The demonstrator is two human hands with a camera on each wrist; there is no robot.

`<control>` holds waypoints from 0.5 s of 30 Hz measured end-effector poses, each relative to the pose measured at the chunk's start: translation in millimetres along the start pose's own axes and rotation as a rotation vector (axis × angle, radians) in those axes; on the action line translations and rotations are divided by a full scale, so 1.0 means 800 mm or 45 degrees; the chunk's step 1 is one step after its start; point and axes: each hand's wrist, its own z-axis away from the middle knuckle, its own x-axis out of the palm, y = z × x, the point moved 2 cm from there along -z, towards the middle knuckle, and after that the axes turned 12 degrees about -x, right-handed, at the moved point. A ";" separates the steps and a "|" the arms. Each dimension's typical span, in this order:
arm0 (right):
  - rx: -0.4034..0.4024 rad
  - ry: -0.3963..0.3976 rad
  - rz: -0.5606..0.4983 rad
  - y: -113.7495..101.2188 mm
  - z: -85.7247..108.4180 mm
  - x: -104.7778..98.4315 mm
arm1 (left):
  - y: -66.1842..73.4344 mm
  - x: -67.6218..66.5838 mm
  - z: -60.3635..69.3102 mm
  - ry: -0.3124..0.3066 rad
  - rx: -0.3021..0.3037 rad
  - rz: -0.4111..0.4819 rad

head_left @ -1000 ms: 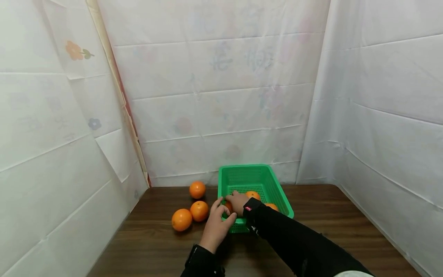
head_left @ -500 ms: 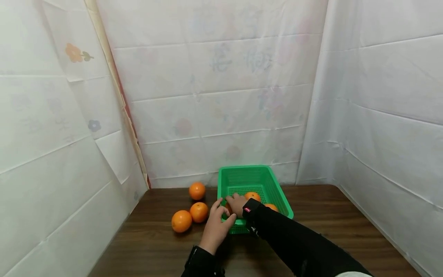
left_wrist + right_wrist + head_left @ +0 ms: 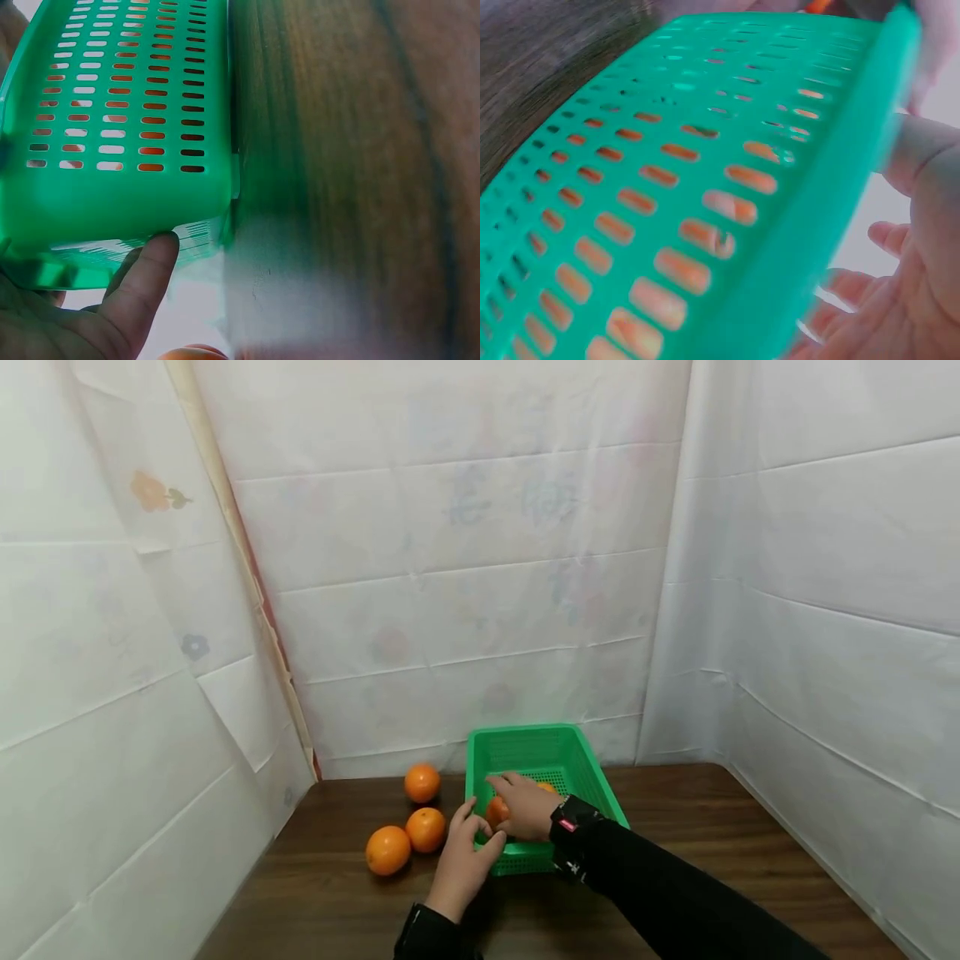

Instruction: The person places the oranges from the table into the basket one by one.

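Observation:
A green plastic basket [image 3: 546, 852] with slotted walls stands on the table. My left hand [image 3: 461, 864] grips its near left corner; in the left wrist view the thumb [image 3: 146, 281] lies against the outside wall. Over the basket's near part is my right hand [image 3: 525, 807], its fingers loosely spread. Just beneath these fingers, inside the basket, sits an orange [image 3: 496, 811]. Another orange [image 3: 547, 787] shows partly behind the right hand. The right wrist view shows the palm [image 3: 907, 300] beside the rim with nothing held in it. The arm hides the basket's near right part.
Left of the basket, three oranges rest on the brown wooden table [image 3: 315, 877]: a far one [image 3: 422, 783], a middle one [image 3: 426, 830] and a near one [image 3: 388, 850]. White sheeting [image 3: 465, 610] encloses the back and both sides.
My right hand has let go of the orange and drawn back slightly to the right, uncovering more of it. The left hand keeps its place on the basket. The head view has shifted slightly.

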 end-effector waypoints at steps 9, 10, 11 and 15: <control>0.282 0.263 -0.173 0.015 0.088 -0.049 | -0.003 0.001 0.000 -0.015 -0.020 0.003; 0.314 0.300 -0.172 0.019 0.100 -0.052 | -0.003 0.001 0.000 -0.012 -0.020 0.005; 0.346 0.333 -0.166 0.025 0.111 -0.054 | -0.002 0.001 0.000 -0.008 -0.020 0.002; 0.466 0.435 -0.200 0.045 0.153 -0.051 | 0.000 0.001 -0.002 0.006 -0.018 -0.012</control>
